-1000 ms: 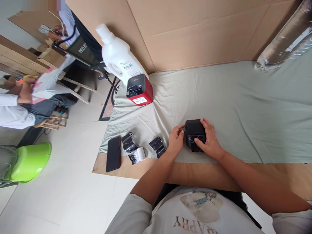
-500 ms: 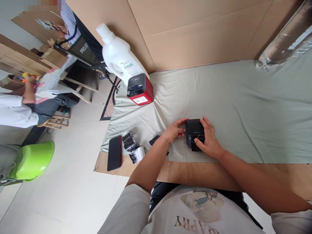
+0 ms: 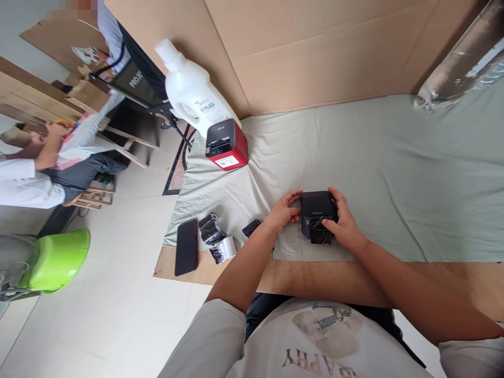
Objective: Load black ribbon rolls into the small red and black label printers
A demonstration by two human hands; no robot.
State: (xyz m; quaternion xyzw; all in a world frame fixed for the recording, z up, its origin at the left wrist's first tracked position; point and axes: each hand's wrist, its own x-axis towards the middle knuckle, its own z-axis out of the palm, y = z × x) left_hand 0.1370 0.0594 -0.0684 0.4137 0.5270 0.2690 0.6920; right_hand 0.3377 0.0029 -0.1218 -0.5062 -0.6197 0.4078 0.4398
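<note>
A small black printer (image 3: 317, 203) lies on the green cloth, with a shiny black strip (image 3: 321, 232) of paper or film at its near side. My left hand (image 3: 286, 211) is closed against the printer's left edge, its fingertips touching the side. On the other side, my right hand (image 3: 345, 223) wraps round the right edge, and its thumb rests on the strip. Left of my hands lie a black-wrapped roll (image 3: 210, 229), a white paper roll (image 3: 229, 247) and a small dark object (image 3: 251, 228) partly covered by my left arm.
A phone (image 3: 186, 247) lies near the table's left corner. Behind it stand a red-and-black printer (image 3: 227, 145) and a white detergent bottle (image 3: 197, 86). Cardboard (image 3: 315, 47) walls the back, and a silvery wrapped bundle (image 3: 460, 63) leans at right. Other people sit and stand at left.
My right hand has shifted slightly right, from over the printer's front to its right edge, and more of the shiny strip shows. My left hand stays almost in place.
</note>
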